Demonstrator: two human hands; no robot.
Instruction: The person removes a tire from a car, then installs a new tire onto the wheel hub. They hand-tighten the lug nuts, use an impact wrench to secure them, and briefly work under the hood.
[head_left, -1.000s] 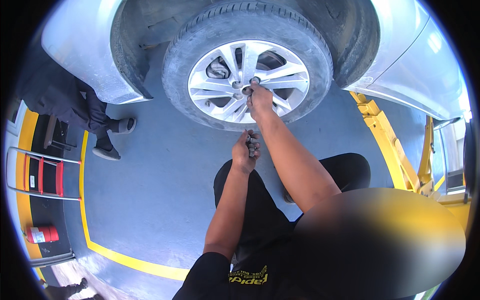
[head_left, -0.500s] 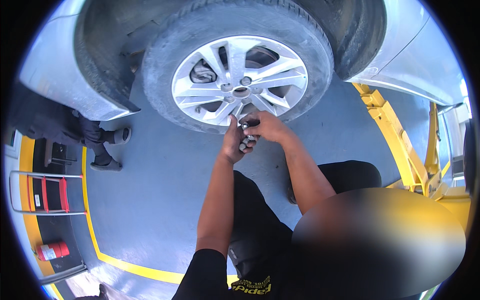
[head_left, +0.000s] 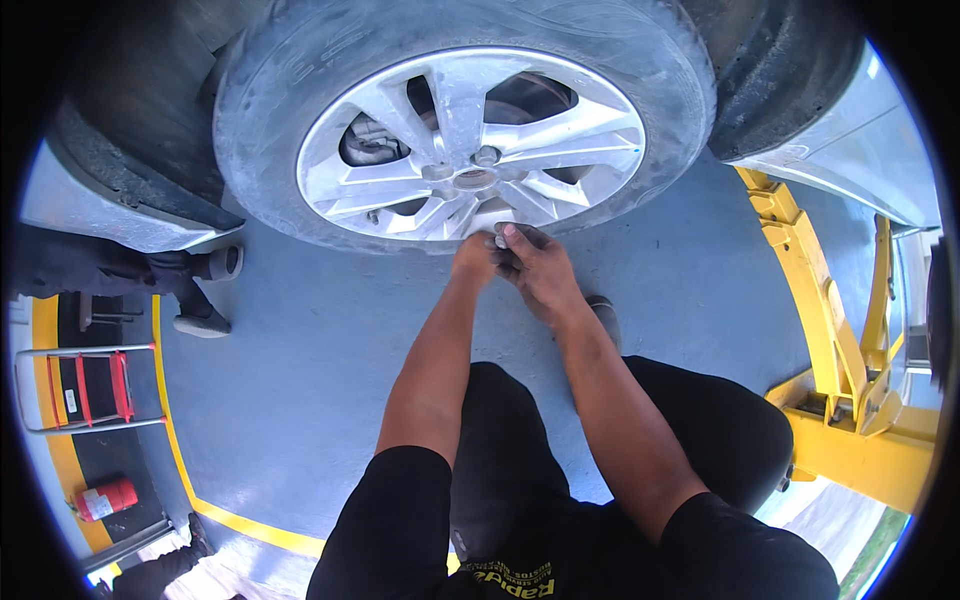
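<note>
A tyre [head_left: 255, 135] with a silver five-spoke-pair alloy rim [head_left: 460, 100] fills the top of the view. A lug nut [head_left: 487, 156] sits at the hub, above the centre hole [head_left: 474, 178]. Just below the rim's lower edge my hands meet. My right hand [head_left: 540, 270] is closed, its thumb over a small metal lug nut [head_left: 501, 241]. My left hand [head_left: 475, 258] is pressed beside it, its fingers curled and mostly hidden behind the right, so what it holds is unclear.
Silver bodywork [head_left: 840, 165] and dark wheel arches surround the tyre. Yellow lift arms [head_left: 790, 260] stand at right. Another person's legs [head_left: 195, 290] are at left, near a red step ladder [head_left: 120, 385] and fire extinguisher [head_left: 105, 498]. More legs [head_left: 160, 565] show at bottom left.
My right hand came down from the hub to my left hand, then turned with its thumb uppermost. My left hand rose and turned in behind it. The wheel appears larger as the view shifted.
</note>
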